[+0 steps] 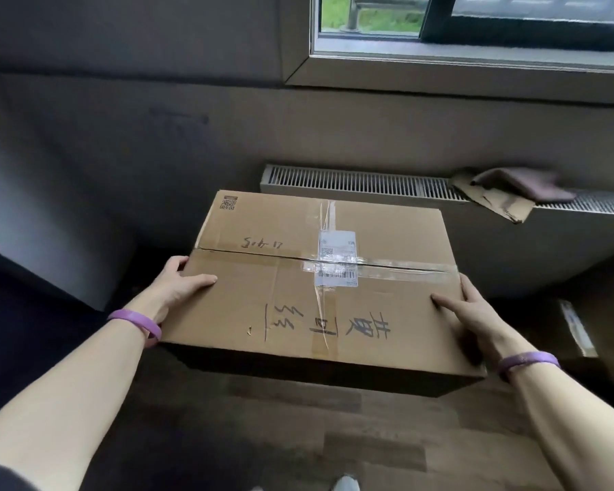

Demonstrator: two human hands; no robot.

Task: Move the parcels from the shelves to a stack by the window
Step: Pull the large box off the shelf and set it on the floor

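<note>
Left hand [181,281], right hand [472,313] | we are clasping the parcel [263,295] by its sides | brown cardboard, taped, labelled, handwritten marks

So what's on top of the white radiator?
A torn brown cardboard scrap lies on the white slatted radiator, with a crumpled brownish cloth partly over it. What lies beneath them is covered. The large brown cardboard box hides part of its front.

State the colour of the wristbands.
Both wristbands are purple; the head view shows them best.
</note>
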